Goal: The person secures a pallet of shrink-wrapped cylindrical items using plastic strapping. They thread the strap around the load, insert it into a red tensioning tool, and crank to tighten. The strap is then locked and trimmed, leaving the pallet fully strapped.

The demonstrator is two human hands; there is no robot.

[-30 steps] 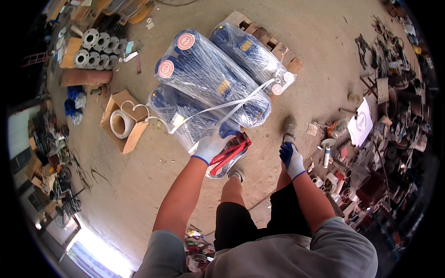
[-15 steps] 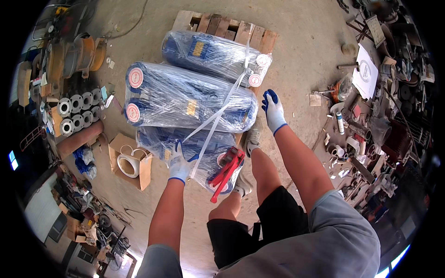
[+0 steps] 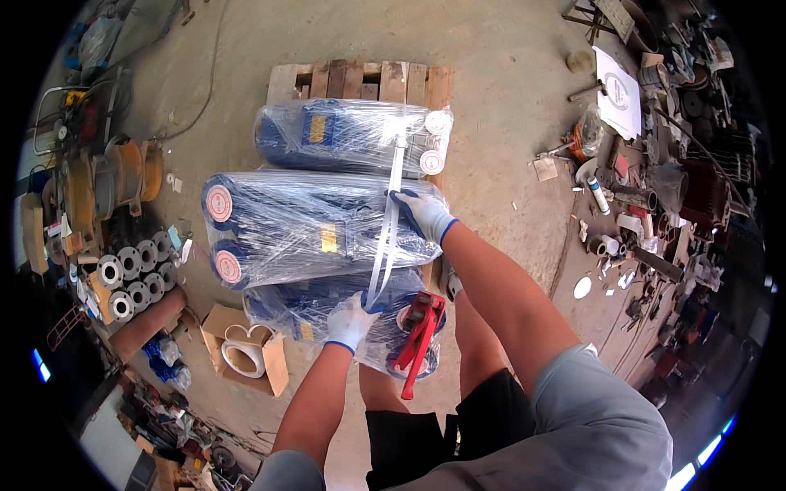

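Note:
Three blue machine units wrapped in clear plastic film lie side by side: a far unit [image 3: 282, 131], a middle unit [image 3: 282, 217] and a near unit [image 3: 278, 304]. A white strap [image 3: 398, 168] runs across their right part. Gloved in white and blue, my left hand [image 3: 350, 324] is closed on the strap over the near unit. My right hand [image 3: 426, 216] grips the same strap higher up, above the middle unit's right end. Beside my left hand, a red strapping tool [image 3: 420, 342] rests on the near unit's right end, its long handle pointing toward me.
A wooden pallet [image 3: 283, 82] shows under the units. At the left stand an open cardboard box [image 3: 279, 365] with a white ring-shaped part, stacked flanged metal parts [image 3: 110, 272] and wire spools [image 3: 124, 172]. Scrap and a white sheet [image 3: 616, 96] cover the right side.
My right hand has come in from the right and taken hold of the strap. My left hand, open before, has closed on it. The strap now runs straighter; the whole view has shifted.

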